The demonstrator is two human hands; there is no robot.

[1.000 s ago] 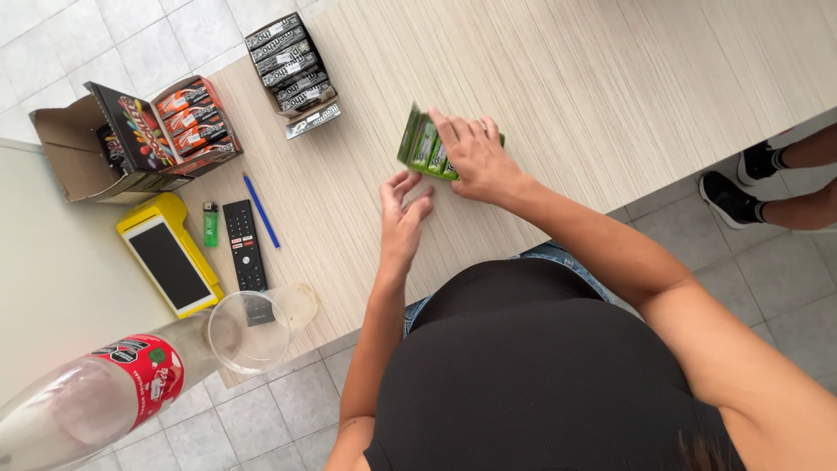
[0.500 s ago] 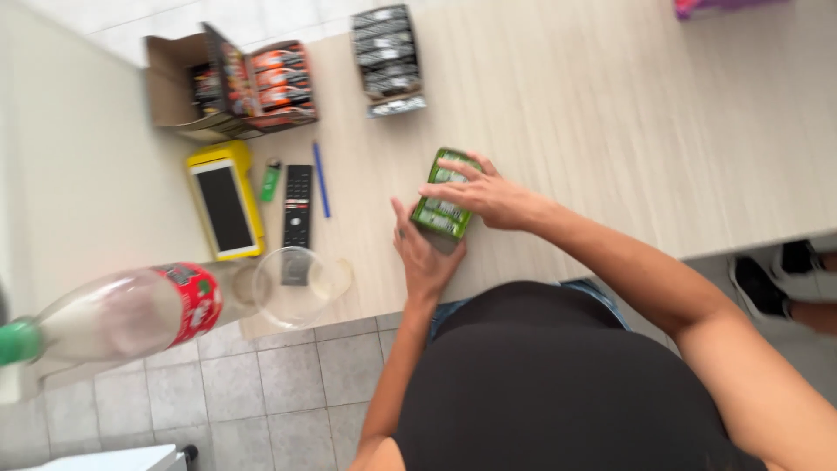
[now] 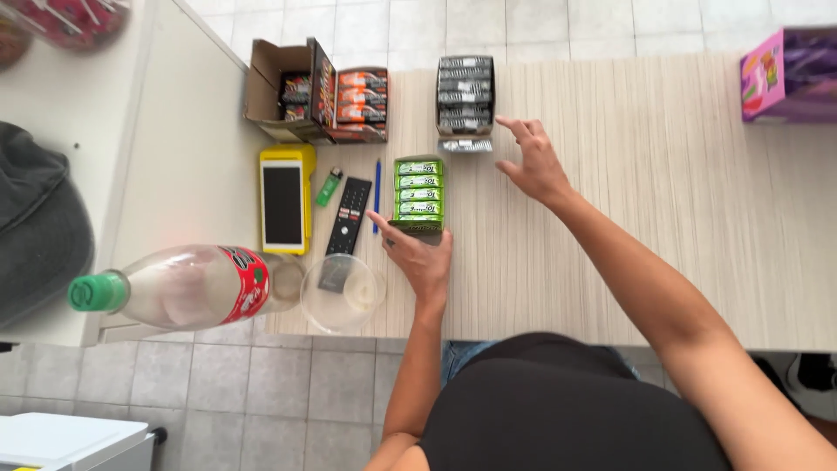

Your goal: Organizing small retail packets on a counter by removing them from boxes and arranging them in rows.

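Wooden counter (image 3: 663, 218): green box (image 3: 418, 194) is touched at its near end by left hand (image 3: 425, 258), fingers loose; right hand (image 3: 534, 161) is spread, empty, beside black box (image 3: 465, 98).

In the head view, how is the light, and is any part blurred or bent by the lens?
Head view: light is even and soft, with only faint shadows beside the green box and under the left hand; the counter is sharp; the clear bottle, close to the lens, looks stretched and slightly soft; the clear bowl shows a small glare; the right hand is sharp, without motion blur.
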